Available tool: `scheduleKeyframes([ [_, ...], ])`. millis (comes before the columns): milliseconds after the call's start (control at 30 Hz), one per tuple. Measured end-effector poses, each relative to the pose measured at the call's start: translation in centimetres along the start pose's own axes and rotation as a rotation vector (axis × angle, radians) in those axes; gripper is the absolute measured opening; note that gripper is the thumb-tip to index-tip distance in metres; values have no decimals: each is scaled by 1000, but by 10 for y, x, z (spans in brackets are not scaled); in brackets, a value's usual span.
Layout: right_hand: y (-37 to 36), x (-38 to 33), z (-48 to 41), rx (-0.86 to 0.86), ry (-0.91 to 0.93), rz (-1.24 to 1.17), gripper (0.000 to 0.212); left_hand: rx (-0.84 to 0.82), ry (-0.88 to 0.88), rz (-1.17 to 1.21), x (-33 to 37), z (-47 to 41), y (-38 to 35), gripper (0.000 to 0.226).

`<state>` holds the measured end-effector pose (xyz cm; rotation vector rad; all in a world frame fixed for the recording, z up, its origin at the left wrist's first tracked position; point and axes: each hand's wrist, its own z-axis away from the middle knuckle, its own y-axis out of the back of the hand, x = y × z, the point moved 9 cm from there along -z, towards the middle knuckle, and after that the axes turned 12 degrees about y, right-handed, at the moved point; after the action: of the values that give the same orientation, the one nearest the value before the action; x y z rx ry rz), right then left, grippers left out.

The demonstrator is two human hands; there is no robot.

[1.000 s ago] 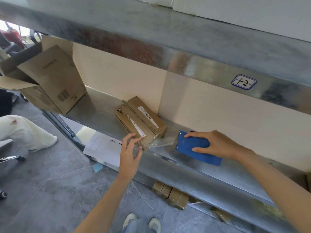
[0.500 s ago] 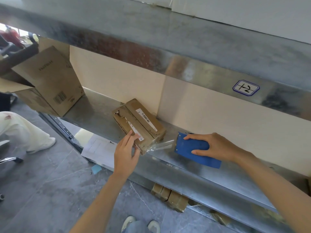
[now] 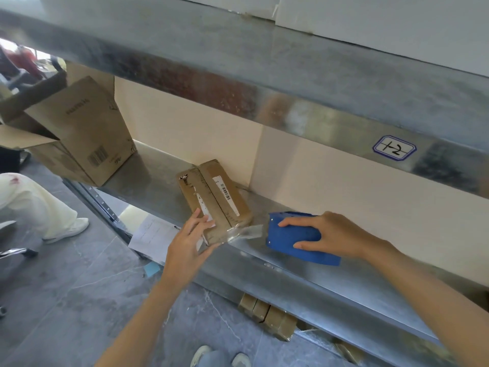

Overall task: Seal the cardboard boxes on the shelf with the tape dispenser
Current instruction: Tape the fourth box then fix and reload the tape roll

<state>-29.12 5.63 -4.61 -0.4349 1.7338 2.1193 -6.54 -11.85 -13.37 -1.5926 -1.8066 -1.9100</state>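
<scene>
While left hand (image 3: 189,245) presses flat on small cardboard box (image 3: 209,186) on shelf (image 3: 158,181), right hand (image 3: 333,234) grips blue tape dispenser (image 3: 291,234) just right, clear tape (image 3: 246,231) strung between. Next, likely: tear tape, smooth end.

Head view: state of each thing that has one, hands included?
small box: flaps closed, flat on shelf.
large box: top flap open, at shelf's left end.
tape dispenser: on shelf, gripped by right hand.
tape strip: stretched between tape dispenser and small box.
left hand: fingers straight, pressing small box's near end.
right hand: curled round tape dispenser.
</scene>
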Motion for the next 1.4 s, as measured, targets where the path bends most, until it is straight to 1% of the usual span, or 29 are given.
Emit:
scheduleKeyframes([
  [133, -11, -26, -18, -52, 96, 74, 49, -37, -10, 4, -22, -2, 25, 54],
  [300, -9, -37, -39, -21, 161, 158, 50, -127, -12, 76, -33, -10, 35, 55],
  [500, -9, -32, -39, -1, 208, 77, 51, -151, -16, 60, -36, -15, 38, 56],
  [667, -8, -26, -30, -30, 172, -7, 51, -168, -15, 71, -38, -16, 38, 53],
  [800, -8, -27, -21, -31, 143, -161, 48, -160, -10, 73, -35, -16, 39, 51],
  [933, -6, -27, -16, -16, 133, -192, 47, -173, -12, 64, -32, -15, 38, 51],
  [1100, 9, -4, -2, 19, 71, -51, 54, -170, -13, 35, -35, -15, 39, 52],
  [1267, 3, -10, -14, 24, 70, 74, 52, -182, -12, 15, -34, -18, 36, 54],
  [1400, -13, -5, -24, 10, 20, 140, 50, -179, -14, -3, -35, -18, 36, 55],
])
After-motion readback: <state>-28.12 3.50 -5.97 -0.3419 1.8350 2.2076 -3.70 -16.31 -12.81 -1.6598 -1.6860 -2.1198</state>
